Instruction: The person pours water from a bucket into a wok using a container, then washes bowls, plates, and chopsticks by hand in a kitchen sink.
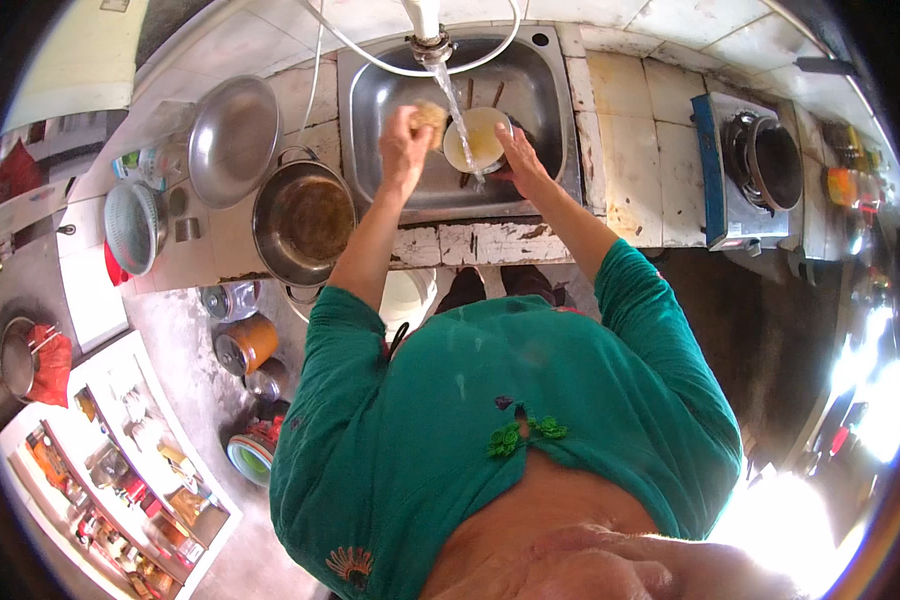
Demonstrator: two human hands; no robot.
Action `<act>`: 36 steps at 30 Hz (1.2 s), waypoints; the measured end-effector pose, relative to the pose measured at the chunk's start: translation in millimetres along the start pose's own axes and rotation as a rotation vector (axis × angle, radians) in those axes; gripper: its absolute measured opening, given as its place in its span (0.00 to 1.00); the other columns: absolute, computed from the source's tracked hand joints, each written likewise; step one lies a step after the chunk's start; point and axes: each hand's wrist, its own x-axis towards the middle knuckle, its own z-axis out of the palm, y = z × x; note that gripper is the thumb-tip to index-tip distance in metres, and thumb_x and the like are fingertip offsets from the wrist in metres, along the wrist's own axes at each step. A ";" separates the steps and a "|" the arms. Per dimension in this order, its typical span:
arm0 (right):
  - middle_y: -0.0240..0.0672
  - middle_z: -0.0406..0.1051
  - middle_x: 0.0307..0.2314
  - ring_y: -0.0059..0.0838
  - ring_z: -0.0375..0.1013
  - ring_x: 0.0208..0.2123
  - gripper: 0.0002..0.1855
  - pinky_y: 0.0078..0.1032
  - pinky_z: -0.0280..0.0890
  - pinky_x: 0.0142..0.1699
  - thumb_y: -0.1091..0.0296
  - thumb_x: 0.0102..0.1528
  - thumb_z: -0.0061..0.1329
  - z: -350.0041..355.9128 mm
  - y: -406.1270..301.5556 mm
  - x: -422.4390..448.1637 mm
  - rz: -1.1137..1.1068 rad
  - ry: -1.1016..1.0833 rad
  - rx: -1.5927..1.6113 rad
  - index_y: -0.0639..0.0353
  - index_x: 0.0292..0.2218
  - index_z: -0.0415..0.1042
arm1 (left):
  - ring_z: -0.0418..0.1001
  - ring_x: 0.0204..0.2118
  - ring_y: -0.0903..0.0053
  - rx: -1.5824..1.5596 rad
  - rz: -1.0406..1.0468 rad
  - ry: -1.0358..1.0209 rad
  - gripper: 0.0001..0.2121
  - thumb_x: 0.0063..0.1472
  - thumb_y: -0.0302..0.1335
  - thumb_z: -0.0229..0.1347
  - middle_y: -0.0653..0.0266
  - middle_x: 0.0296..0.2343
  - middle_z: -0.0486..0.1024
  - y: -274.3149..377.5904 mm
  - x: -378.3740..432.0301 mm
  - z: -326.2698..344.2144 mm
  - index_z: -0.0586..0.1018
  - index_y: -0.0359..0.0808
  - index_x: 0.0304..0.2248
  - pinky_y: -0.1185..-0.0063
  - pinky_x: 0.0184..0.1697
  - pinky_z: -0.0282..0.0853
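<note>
Over the stainless steel sink point(375, 180), my left hand point(407, 146) is closed on a tan scrubbing pad point(428, 122), slightly blurred. My right hand point(523, 160) holds a light-coloured bowl point(480, 135) by its right side, tilted so that its inside shows. Water runs from the tap point(431, 46) in a stream point(454, 101) that falls into the bowl, which has yellowish water in it. Chopsticks point(498, 94) lie in the sink behind the bowl. Something dark sits partly hidden behind the bowl and my right hand.
Left of the sink stand a two-handled steel pan point(305, 223), a large metal bowl point(234, 142) and a plastic colander point(131, 229). A gas stove point(742, 217) with a dark pan point(780, 163) is at the right. A white hose point(345, 56) loops around the tap.
</note>
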 end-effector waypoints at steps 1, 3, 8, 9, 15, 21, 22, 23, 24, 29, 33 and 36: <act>0.40 0.55 0.47 0.40 0.60 0.47 0.38 0.40 0.68 0.40 0.39 0.49 0.47 -0.4 0.9 2.7 -0.007 -0.041 -0.001 0.55 0.52 0.54 | 0.74 0.33 0.69 0.050 0.093 -0.106 0.11 0.53 0.24 0.54 0.58 0.33 0.73 15.4 -0.4 -0.8 0.71 0.33 0.36 0.75 0.33 0.71; 0.35 0.58 0.47 0.35 0.60 0.48 0.35 0.40 0.67 0.41 0.37 0.52 0.40 -31.2 58.2 46.4 -0.294 -0.133 -0.275 0.50 0.53 0.54 | 0.73 0.37 0.72 0.104 0.301 -0.313 0.12 0.51 0.20 0.54 0.60 0.36 0.71 35.3 6.0 10.8 0.71 0.34 0.37 0.77 0.34 0.72; 0.33 0.64 0.41 0.31 0.67 0.42 0.34 0.36 0.70 0.36 0.33 0.54 0.35 22.6 -8.3 -6.9 0.153 -0.113 0.007 0.48 0.51 0.57 | 0.67 0.44 0.64 0.595 0.867 -0.401 0.10 0.50 0.20 0.51 0.61 0.37 0.69 19.5 22.9 24.4 0.74 0.35 0.34 0.74 0.41 0.70; 0.35 0.66 0.39 0.30 0.69 0.39 0.34 0.34 0.72 0.34 0.33 0.53 0.36 22.7 -7.5 -4.5 0.093 -0.150 0.058 0.50 0.50 0.58 | 0.67 0.44 0.64 0.697 0.921 -0.417 0.08 0.50 0.22 0.50 0.62 0.36 0.70 16.6 23.1 24.2 0.75 0.35 0.33 0.75 0.42 0.70; 0.40 0.63 0.43 0.38 0.69 0.40 0.31 0.36 0.73 0.31 0.39 0.56 0.36 33.8 9.8 15.8 -0.049 -0.121 -0.261 0.53 0.50 0.57 | 0.71 0.35 0.63 0.784 0.434 -0.587 0.09 0.53 0.30 0.50 0.56 0.30 0.73 -66.2 -8.9 43.6 0.78 0.35 0.30 0.69 0.39 0.69; 0.43 0.62 0.44 0.42 0.68 0.40 0.28 0.41 0.73 0.33 0.43 0.58 0.32 23.9 32.9 27.8 -0.217 -0.147 -0.383 0.51 0.52 0.55 | 0.73 0.26 0.76 -1.059 -0.885 -0.294 0.03 0.57 0.23 0.51 0.64 0.25 0.74 2.5 -13.5 45.3 0.75 0.34 0.31 0.77 0.28 0.71; 0.43 0.62 0.43 0.41 0.69 0.40 0.28 0.41 0.74 0.31 0.43 0.58 0.32 30.8 23.2 18.8 -0.153 -0.141 -0.285 0.51 0.52 0.55 | 0.73 0.25 0.76 -1.161 -0.838 -0.188 0.03 0.57 0.24 0.51 0.65 0.24 0.73 -3.2 -13.1 52.5 0.75 0.35 0.30 0.77 0.27 0.71; 0.42 0.62 0.43 0.41 0.69 0.40 0.28 0.40 0.74 0.30 0.42 0.58 0.32 41.2 16.0 9.1 -0.063 -0.098 -0.204 0.51 0.52 0.55 | 0.72 0.24 0.76 -1.260 -0.787 -0.080 0.03 0.57 0.25 0.51 0.66 0.23 0.73 -13.5 -11.8 62.5 0.74 0.35 0.30 0.77 0.27 0.70; 0.42 0.63 0.43 0.40 0.69 0.40 0.29 0.38 0.75 0.28 0.42 0.58 0.32 47.5 10.7 4.4 0.025 -0.054 -0.120 0.51 0.52 0.55 | 0.72 0.24 0.77 -1.353 -0.732 0.027 0.03 0.58 0.26 0.51 0.67 0.22 0.72 -10.5 -9.1 65.8 0.74 0.36 0.30 0.77 0.27 0.69; 0.44 0.59 0.44 0.42 0.70 0.38 0.26 0.33 0.75 0.28 0.44 0.58 0.35 37.2 -4.3 6.6 0.042 -0.135 -0.185 0.51 0.50 0.57 | 0.73 0.29 0.71 -0.398 -0.418 -0.607 0.07 0.59 0.26 0.47 0.61 0.29 0.74 -12.6 -2.0 41.3 0.75 0.32 0.32 0.75 0.36 0.69; 0.46 0.56 0.44 0.48 0.65 0.38 0.23 0.35 0.70 0.36 0.59 0.54 0.42 38.4 1.8 21.2 -0.717 -0.087 -1.157 0.47 0.51 0.57 | 0.71 0.38 0.59 0.746 0.363 -0.600 0.13 0.54 0.33 0.48 0.52 0.36 0.72 -39.9 -8.4 37.0 0.75 0.34 0.37 0.65 0.40 0.67; 0.48 0.56 0.40 0.48 0.61 0.40 0.27 0.37 0.67 0.39 0.65 0.53 0.45 58.5 -29.5 2.6 -0.891 0.088 -1.364 0.42 0.53 0.56 | 0.69 0.40 0.58 0.406 0.035 -0.155 0.16 0.54 0.35 0.49 0.51 0.40 0.69 -28.1 -5.3 31.9 0.72 0.36 0.41 0.66 0.40 0.68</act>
